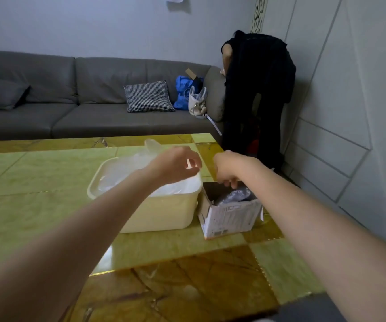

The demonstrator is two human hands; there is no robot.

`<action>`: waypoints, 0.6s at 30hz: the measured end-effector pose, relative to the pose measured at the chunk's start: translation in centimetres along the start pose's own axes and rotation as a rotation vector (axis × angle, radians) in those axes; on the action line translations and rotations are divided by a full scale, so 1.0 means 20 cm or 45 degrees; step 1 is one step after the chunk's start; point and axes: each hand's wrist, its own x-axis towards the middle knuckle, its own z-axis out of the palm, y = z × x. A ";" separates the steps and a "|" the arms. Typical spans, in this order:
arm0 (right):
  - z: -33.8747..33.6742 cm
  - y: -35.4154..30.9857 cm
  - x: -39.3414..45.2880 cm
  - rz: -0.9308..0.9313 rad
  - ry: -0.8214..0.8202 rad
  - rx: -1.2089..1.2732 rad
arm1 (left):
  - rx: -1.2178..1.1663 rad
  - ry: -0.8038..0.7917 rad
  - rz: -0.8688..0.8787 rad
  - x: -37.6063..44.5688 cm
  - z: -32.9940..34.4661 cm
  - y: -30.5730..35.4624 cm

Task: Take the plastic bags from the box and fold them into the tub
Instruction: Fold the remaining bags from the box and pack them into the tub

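Cream plastic tub (155,214) sits touching the small cardboard box (230,216); the right hand (227,169), fingers curled into it, could tip it while the left hand (178,162) hovers loosely curled.

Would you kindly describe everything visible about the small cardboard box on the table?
The small white cardboard box stands upright on the glossy yellow-green table, right beside the cream plastic tub, close or touching. Its top is open, one flap raised at the back, the inside dark. Printed labels cover its front and the lower edge looks worn. Crumpled clear plastic bags lie inside. The right hand reaches over the opening with curled fingers; whether it touches anything is unclear.
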 end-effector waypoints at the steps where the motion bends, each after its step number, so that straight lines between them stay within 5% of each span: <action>1: 0.02 0.03 -0.01 0.016 -0.089 -0.087 | 0.006 -0.082 0.055 0.01 0.03 0.04; 6: 0.14 0.15 -0.05 0.065 -0.290 -0.222 | 0.216 -0.466 0.169 0.04 0.18 0.12; 11: 0.16 0.19 -0.04 0.026 -0.083 0.124 | 0.239 -0.484 0.124 0.04 0.20 0.11; 18: -0.01 0.10 -0.01 -0.057 0.125 1.357 | -0.378 -0.103 -0.388 0.02 0.14 0.11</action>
